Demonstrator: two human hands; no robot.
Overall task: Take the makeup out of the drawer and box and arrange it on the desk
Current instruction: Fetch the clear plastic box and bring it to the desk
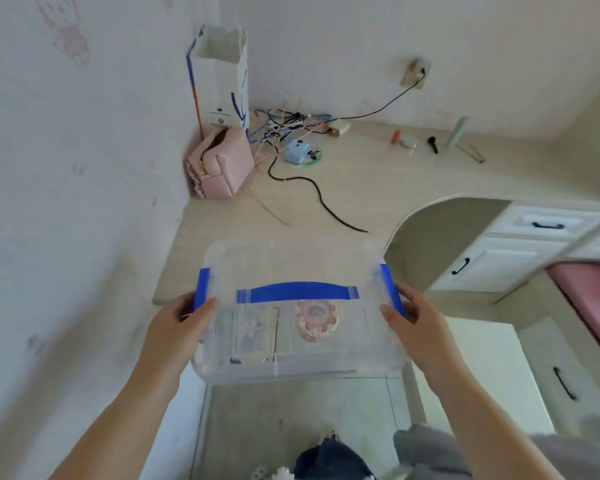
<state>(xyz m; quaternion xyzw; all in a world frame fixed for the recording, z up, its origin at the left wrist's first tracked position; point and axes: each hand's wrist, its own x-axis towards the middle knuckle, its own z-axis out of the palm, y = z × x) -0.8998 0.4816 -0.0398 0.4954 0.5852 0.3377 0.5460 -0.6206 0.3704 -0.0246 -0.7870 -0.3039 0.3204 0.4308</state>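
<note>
Left hand (182, 320) and right hand (418, 322) clamped on ends of clear plastic lidded box with blue clips and handle (297, 317), held at near edge of pale wood-grain desk (354, 199); lid shut, makeup inside; few small cosmetics (407, 140) already at desk's far right; judged early stage, unpacking remains.

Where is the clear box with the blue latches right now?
The clear box is low in the centre of the head view, held between the left hand and right hand over the near edge of the desk.
</note>
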